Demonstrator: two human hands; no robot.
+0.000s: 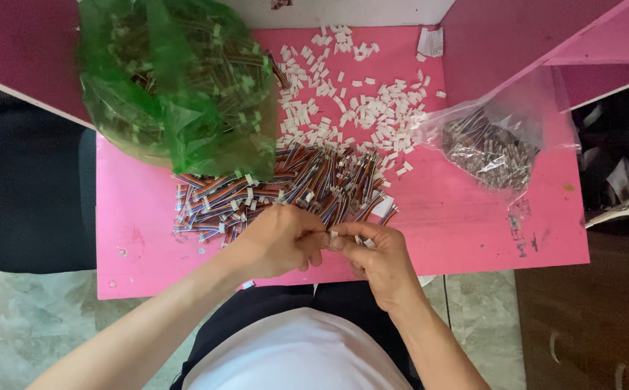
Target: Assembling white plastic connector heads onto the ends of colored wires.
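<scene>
Head view | left hand point(274, 242) and right hand point(372, 253) pinch a white connector point(333, 235) together | loose grip could drop it into the wire pile point(285, 191)

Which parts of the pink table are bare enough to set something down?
Bare pink table lies below the clear bag, right of the right hand, and at the near-left corner under the green bag. Crowded: the wire pile and white connectors.

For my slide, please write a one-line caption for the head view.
Left hand and right hand meet over a small white connector beside striped wire pieces on a pink table.
</scene>
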